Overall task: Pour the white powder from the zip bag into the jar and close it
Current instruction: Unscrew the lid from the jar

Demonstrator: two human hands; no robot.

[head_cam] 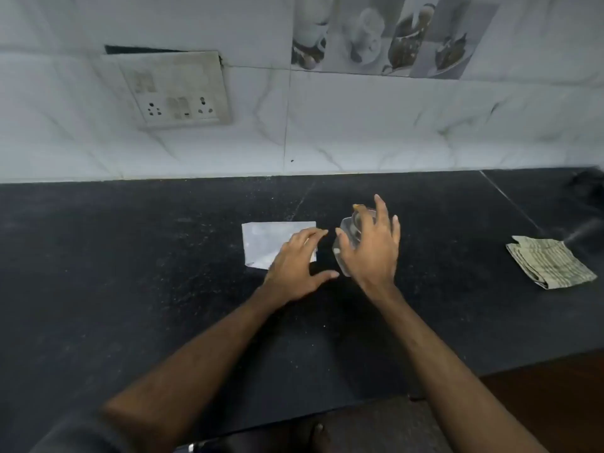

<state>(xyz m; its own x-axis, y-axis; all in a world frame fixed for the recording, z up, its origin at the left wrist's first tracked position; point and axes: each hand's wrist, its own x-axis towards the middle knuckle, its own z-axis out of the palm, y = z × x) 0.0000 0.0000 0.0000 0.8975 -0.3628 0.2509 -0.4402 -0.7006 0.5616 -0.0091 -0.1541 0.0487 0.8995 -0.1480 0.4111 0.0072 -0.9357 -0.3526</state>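
Observation:
A flat zip bag (264,238) with white powder lies on the black counter (130,273), near the middle. My left hand (295,264) rests over the bag's right end, fingers spread, holding nothing. Just right of the bag stands a clear glass jar (348,232), blurred and mostly hidden behind my right hand (371,248). That hand curls around the jar from the near side, thumb on its left wall and fingers over its top. A small orange-tinted part shows at the jar's far rim; I cannot tell whether a lid is on it.
A folded patterned cloth (549,261) lies at the right of the counter. A dark blurred object (586,188) sits at the far right by the tiled wall. A socket plate (170,89) is on the wall. The counter's front edge runs near my body.

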